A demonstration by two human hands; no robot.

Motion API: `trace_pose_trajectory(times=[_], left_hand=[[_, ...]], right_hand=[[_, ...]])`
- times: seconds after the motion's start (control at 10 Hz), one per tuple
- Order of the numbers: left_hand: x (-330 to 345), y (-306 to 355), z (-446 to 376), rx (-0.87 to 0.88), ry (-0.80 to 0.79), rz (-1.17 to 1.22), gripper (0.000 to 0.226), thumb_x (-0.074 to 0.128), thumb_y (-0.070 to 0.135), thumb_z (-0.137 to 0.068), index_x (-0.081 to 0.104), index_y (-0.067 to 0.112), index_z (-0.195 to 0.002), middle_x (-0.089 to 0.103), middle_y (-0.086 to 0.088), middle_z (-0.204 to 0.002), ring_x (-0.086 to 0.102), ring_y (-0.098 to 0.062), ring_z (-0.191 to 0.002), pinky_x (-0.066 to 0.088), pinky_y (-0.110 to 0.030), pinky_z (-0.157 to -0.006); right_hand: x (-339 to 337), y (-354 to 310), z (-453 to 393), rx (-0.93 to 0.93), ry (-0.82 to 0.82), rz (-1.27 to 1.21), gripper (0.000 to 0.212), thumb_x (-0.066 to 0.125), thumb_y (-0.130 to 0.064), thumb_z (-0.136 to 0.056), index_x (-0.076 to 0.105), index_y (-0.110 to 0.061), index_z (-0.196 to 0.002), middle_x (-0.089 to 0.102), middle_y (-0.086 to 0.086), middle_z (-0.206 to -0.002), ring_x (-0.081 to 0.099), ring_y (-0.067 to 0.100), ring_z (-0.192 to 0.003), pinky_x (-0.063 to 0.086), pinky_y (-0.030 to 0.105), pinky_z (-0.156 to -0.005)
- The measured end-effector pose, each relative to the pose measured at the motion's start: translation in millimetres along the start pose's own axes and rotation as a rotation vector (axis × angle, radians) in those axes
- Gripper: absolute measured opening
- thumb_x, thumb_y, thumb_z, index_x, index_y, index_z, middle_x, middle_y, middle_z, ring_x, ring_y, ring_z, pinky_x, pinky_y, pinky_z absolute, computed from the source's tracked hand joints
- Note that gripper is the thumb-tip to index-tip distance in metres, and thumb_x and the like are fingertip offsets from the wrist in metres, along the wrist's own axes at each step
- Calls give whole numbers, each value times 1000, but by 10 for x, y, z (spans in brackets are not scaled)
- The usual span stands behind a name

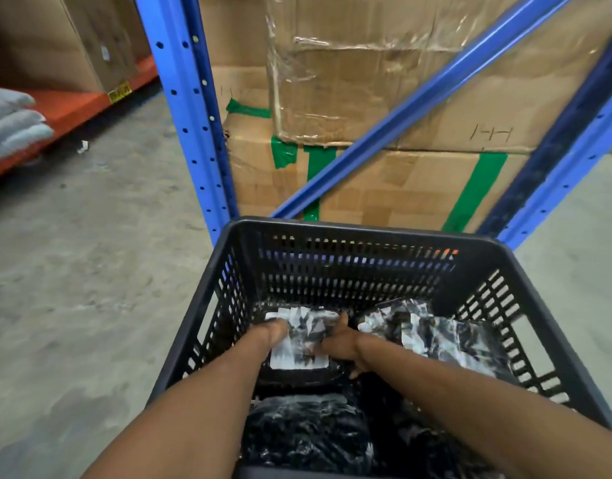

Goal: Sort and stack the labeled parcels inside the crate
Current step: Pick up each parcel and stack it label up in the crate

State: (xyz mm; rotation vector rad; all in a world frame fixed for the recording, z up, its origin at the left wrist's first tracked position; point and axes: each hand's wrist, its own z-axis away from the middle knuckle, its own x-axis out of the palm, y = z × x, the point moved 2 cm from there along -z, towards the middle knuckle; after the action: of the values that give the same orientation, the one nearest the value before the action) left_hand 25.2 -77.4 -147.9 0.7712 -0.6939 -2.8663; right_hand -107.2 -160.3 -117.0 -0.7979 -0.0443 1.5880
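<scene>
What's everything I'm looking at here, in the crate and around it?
Black slotted plastic crate: one, on the floor, centre.
Black plastic-wrapped parcels with white labels: at least three in the crate; one under both hands, one to its right, one nearer the camera.
Blue metal rack frame: one, behind the crate.
Brown cardboard boxes: several, taped green or clear, in the rack.
Orange shelf: one, far left.
Grey folded fabric: a stack, left edge.
Left hand, right hand: on the labelled parcel.

One black slotted plastic crate [363,233] holds three visible black plastic-wrapped parcels with white labels, far left [299,335], far right [436,337] and near [308,430], while two bare hands, left [270,331] and right [339,342], reach in, beyond which stand two stacked brown cardboard boxes, upper [366,81] and lower [394,188].
</scene>
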Motion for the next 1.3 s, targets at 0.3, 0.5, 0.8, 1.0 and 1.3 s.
trace_pose_trajectory(times=[0.3, 0.5, 0.8, 1.0, 1.3], left_hand=[[-396, 292, 790, -62, -199, 41, 45, 53, 53, -92, 65, 10, -94, 74, -8, -85, 68, -22, -85, 55, -34, -83], [-819, 387, 1042, 118, -54, 250, 75, 48, 78, -77, 55, 19, -124, 64, -11, -103, 66, -20, -73, 54, -27, -53], [-787, 258, 1152, 227, -51, 147, 99, 40, 90, -65, 46, 28, -142, 49, -2, -140, 50, -24, -119, 45, -41, -95], [-722, 184, 1041, 159, -246, 430, 68, 64, 51, -86, 41, 15, -139, 62, -17, -122, 60, -42, -109, 44, -63, -101], [-792, 152, 732, 249, 15, 406, 112, 77, 34, -80, -10, 48, -149, 41, -3, -147, 58, -28, -112, 56, -48, -77]], right_hand=[[-440, 99, 594, -126, -90, 74, 112, 89, -27, -70, 18, -27, -157, 48, 11, -147, 65, 20, -87, 53, 24, -53], [-712, 122, 875, -228, 36, -29, 92, 71, -71, -67, 53, 0, -124, 78, 18, -82, 52, 14, -35, 44, 23, -40], [-927, 284, 1019, -312, 27, -326, 118, 60, -84, -62, 23, -19, -154, 74, 20, -72, 53, 18, -36, 42, 26, -47], [-684, 327, 891, -259, -248, -488, 100, 56, -86, -66, 54, -5, -125, 75, 16, -84, 63, 20, -51, 47, 22, -43], [-409, 87, 657, -247, -81, -319, 83, 71, -39, -86, 21, -30, -151, 35, 18, -157, 74, 29, -79, 64, 36, -59]])
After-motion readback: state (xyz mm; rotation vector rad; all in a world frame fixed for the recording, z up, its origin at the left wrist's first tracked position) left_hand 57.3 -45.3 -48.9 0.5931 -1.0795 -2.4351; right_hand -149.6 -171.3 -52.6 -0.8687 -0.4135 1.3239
